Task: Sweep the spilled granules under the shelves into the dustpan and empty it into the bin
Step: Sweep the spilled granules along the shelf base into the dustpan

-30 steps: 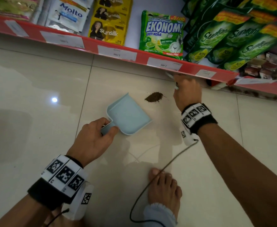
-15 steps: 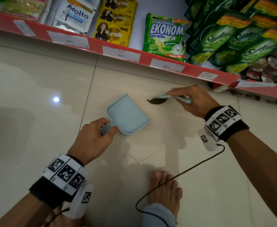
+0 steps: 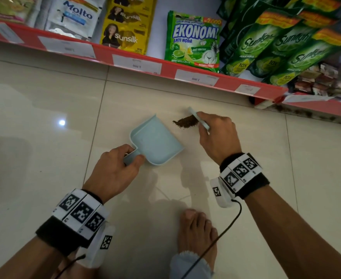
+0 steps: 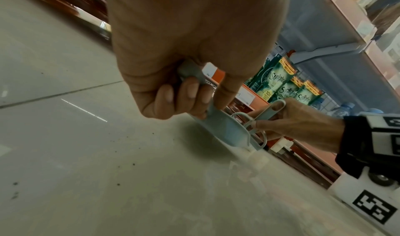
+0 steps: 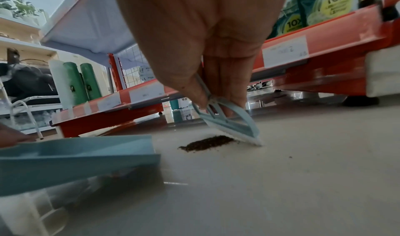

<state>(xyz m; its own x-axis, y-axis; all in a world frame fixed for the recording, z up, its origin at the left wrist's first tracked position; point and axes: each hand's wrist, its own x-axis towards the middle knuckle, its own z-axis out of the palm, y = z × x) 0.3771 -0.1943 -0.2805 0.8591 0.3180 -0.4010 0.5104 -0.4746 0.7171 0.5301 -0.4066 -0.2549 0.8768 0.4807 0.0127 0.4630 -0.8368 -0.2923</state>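
A pale blue dustpan [image 3: 155,141] [image 5: 75,155] lies on the tiled floor, mouth toward the shelf. My left hand [image 3: 115,170] [image 4: 184,78] grips its short handle [image 3: 130,158]. A small heap of brown granules [image 3: 185,121] [image 5: 207,143] lies just past the pan's open edge. My right hand [image 3: 216,135] [image 5: 207,51] pinches a small pale blue brush [image 3: 198,120] [image 5: 229,123], whose white bristles touch the floor at the right side of the heap. More dark granules [image 3: 310,113] lie along the shelf foot at the right.
A red-edged bottom shelf [image 3: 137,63] with price labels runs across the back, holding sachets and green detergent pouches [image 3: 193,39]. My bare foot [image 3: 197,234] and a black cable [image 3: 222,234] are near the front. A few stray specks [image 4: 118,184] dot the floor.
My right hand came out from under the shelf edge with the brush and now sits behind the heap on its right. The heap is drawn into a longer streak. Dustpan and left hand stayed put.
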